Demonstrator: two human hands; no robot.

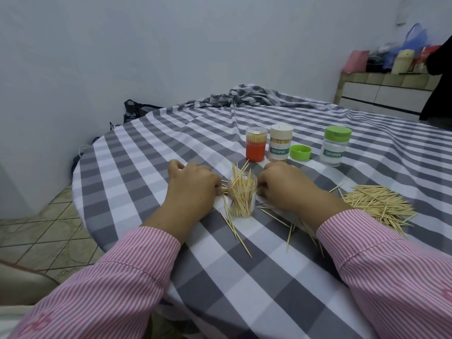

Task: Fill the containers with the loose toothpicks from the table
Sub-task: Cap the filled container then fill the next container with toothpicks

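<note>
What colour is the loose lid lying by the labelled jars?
Bright green lid, clearest in the head view.

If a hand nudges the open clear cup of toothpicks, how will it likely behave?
The clear cup is probably light and apt to tip: it is narrow and upright on soft cloth. With no lid, its toothpicks, which stick out past the rim, would likely spill.
</note>
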